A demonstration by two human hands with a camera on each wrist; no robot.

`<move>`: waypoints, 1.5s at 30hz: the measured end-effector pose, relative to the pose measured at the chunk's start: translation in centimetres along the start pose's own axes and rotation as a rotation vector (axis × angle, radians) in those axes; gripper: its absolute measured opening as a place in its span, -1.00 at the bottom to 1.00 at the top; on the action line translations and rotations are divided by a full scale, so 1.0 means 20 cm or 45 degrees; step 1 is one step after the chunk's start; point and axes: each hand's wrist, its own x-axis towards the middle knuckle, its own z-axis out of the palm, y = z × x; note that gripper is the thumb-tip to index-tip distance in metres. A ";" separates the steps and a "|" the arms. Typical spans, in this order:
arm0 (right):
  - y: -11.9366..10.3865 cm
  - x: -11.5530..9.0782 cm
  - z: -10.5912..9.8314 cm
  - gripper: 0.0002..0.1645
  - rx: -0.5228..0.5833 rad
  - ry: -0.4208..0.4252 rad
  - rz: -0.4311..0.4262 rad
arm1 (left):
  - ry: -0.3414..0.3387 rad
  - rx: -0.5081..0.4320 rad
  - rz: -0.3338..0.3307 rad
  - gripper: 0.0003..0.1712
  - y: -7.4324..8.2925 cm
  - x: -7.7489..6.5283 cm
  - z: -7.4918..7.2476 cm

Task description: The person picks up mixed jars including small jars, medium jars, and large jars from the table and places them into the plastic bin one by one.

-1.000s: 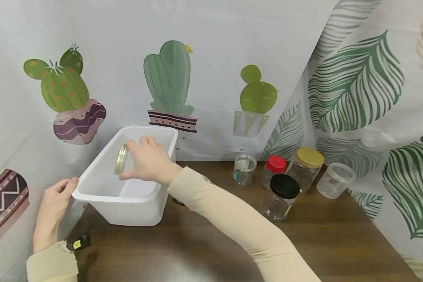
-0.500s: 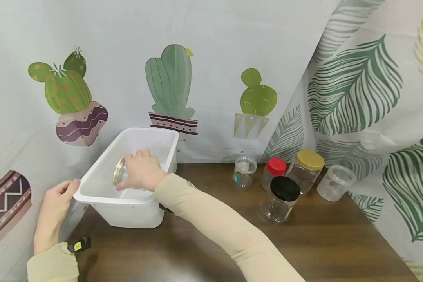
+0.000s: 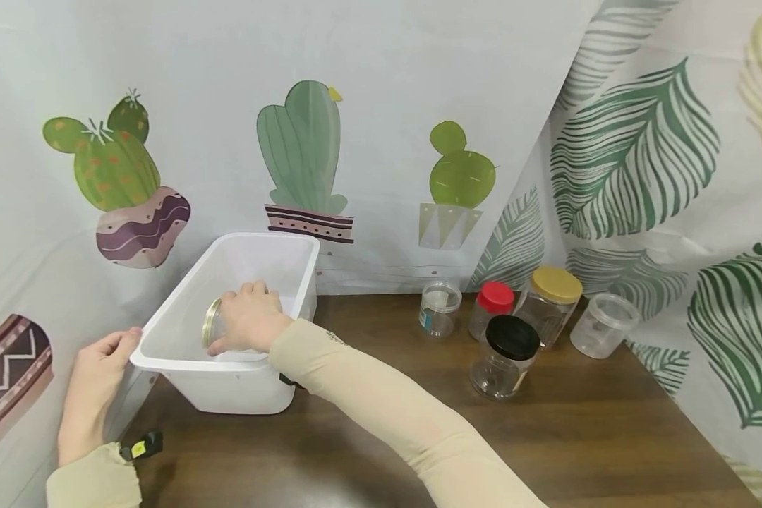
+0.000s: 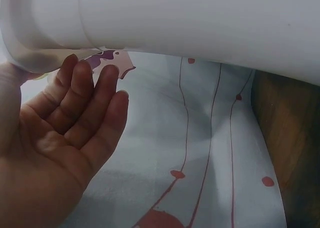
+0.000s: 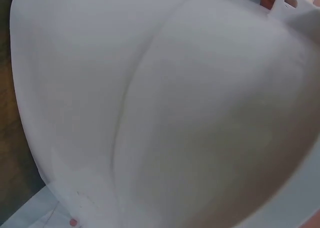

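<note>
A white plastic bin (image 3: 241,389) stands at the left of the table. My left hand (image 3: 92,377) holds its front left corner, thumb on the rim; in the left wrist view that hand's fingers (image 4: 117,112) curl loosely beneath the rim. Inside the bin, my right hand (image 3: 250,321) grips a clear jar with a gold lid (image 3: 211,323), tilted on its side with the lid facing left. The palm and fingers hide most of the jar's body. In the right wrist view the bin's white outer wall (image 5: 90,77) fills nearly everything, and the jar cannot be seen there.
On the right of the brown table (image 3: 381,423) stand a lidless clear jar (image 3: 440,310), a red-lidded jar (image 3: 495,300), a black-lidded jar (image 3: 504,367), a gold-lidded jar (image 3: 552,293) and a translucent tub (image 3: 605,326). A printed curtain (image 3: 381,141) hangs behind.
My right hand has lowered the gold-lidded jar deeper into the bin and slightly left. The left hand keeps its hold on the corner, and the jars on the right stay put.
</note>
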 end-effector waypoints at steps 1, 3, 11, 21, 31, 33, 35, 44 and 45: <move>0.00 0.00 0.00 0.06 -0.001 0.001 0.005 | 0.002 0.005 -0.002 -0.67 0.00 0.00 0.00; 0.01 0.00 0.01 0.08 0.004 -0.010 0.021 | 0.007 0.007 0.000 -0.67 0.00 0.00 0.00; 0.04 -0.03 -0.02 0.12 -0.003 -0.077 0.048 | 0.005 0.002 0.004 -0.66 0.01 0.01 -0.01; 0.25 -0.17 -0.04 -0.15 0.122 0.142 -0.010 | 0.005 0.013 0.005 -0.68 0.01 0.01 -0.04; 0.63 -0.53 0.07 -0.34 0.460 0.508 -0.056 | -0.023 0.044 -0.013 -0.59 0.00 0.00 -0.03; 0.71 -0.61 0.12 -0.36 0.570 0.554 -0.067 | -0.034 0.044 -0.021 -0.55 0.00 -0.01 -0.02; 0.81 -0.70 0.18 -0.37 0.656 0.611 -0.059 | -0.041 0.047 -0.030 -0.54 0.00 -0.01 -0.02; 1.15 -0.99 0.34 -0.46 0.772 0.830 0.103 | -0.029 0.079 -0.047 -0.46 0.00 0.00 0.00; 1.19 -1.01 0.35 -0.47 0.761 0.864 0.125 | -0.024 0.086 -0.048 -0.46 0.00 0.00 0.00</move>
